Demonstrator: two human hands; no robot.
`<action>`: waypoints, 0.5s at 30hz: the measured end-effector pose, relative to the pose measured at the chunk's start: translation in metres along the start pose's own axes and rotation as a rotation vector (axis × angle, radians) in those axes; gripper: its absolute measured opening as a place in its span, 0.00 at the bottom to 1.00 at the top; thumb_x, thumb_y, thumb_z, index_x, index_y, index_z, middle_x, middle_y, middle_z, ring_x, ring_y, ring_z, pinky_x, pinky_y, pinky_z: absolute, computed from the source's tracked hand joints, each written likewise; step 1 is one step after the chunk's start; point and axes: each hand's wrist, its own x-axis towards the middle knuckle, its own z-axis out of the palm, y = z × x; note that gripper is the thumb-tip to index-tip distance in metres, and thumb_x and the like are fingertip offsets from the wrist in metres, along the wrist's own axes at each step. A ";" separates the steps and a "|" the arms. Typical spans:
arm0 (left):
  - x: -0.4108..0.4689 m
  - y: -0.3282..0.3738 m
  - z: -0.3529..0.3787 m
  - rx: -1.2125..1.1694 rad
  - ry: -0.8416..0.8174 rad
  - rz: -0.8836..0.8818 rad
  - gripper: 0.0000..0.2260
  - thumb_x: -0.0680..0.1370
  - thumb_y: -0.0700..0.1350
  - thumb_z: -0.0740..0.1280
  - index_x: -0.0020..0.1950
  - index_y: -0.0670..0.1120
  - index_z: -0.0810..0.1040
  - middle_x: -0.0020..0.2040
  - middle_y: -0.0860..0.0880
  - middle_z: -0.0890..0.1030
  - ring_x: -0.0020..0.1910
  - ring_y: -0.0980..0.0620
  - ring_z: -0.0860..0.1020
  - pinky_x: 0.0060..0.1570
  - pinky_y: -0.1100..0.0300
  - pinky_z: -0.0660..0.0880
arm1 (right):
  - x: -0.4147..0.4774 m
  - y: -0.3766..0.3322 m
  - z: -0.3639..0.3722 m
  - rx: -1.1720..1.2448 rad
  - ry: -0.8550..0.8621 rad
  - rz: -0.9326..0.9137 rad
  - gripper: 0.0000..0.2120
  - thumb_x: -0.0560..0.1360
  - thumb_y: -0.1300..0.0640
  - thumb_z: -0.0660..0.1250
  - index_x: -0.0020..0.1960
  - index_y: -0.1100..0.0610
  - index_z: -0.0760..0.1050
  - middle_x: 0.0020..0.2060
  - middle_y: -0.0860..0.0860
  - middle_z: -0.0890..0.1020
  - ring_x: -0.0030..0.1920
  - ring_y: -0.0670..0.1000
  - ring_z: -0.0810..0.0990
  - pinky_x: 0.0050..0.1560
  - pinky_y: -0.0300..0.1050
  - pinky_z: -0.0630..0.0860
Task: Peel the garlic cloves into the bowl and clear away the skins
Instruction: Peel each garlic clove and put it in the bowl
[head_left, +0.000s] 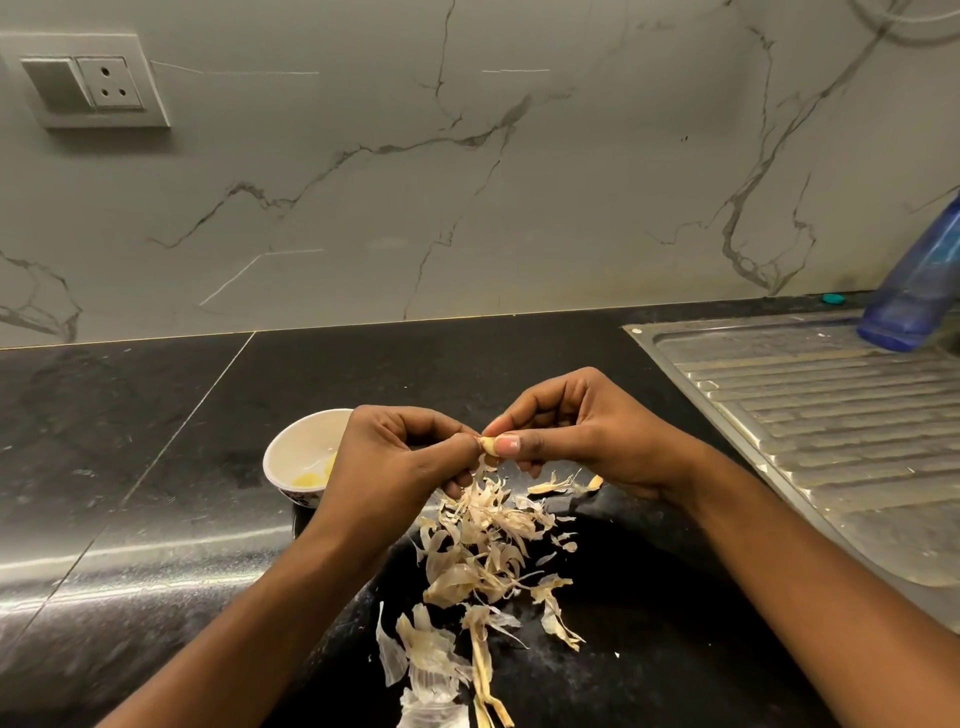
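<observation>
Round white bowl (301, 441) on black stone counter (130, 415), left of papery garlic-skin pile (478, 551); ribbed steel drainboard (831, 415) at far right.

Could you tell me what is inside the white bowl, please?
The bowl holds pale yellow peeled garlic cloves near its front wall. The left hand covers the bowl's right part, so whatever lies there cannot be seen.

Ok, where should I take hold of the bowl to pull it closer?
Grip the bowl by its left rim, coming from above-left. It stands upright and open, so a thumb inside and fingers outside should fit. The left hand, pinching the garlic clove with the right hand, covers its right side, and the peeled cloves lie low on that side too.
</observation>
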 end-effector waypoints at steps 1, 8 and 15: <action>0.000 0.000 0.000 -0.009 0.000 -0.001 0.07 0.77 0.33 0.72 0.41 0.40 0.88 0.36 0.38 0.84 0.33 0.45 0.80 0.33 0.60 0.79 | 0.000 0.000 0.000 0.026 -0.010 0.008 0.13 0.76 0.61 0.75 0.58 0.65 0.85 0.51 0.63 0.87 0.46 0.55 0.84 0.47 0.43 0.83; -0.001 0.002 -0.001 -0.115 0.006 -0.024 0.06 0.77 0.32 0.71 0.42 0.38 0.87 0.38 0.33 0.84 0.35 0.43 0.80 0.34 0.59 0.80 | -0.001 -0.002 0.001 0.295 -0.012 0.065 0.12 0.83 0.60 0.67 0.65 0.61 0.81 0.45 0.56 0.84 0.42 0.47 0.83 0.42 0.38 0.81; -0.002 0.003 0.000 -0.138 -0.038 -0.079 0.02 0.74 0.35 0.76 0.45 0.40 0.89 0.41 0.35 0.86 0.37 0.44 0.83 0.38 0.59 0.82 | 0.002 -0.002 0.004 0.282 0.025 0.089 0.12 0.85 0.57 0.64 0.59 0.61 0.83 0.43 0.55 0.84 0.39 0.46 0.81 0.38 0.36 0.79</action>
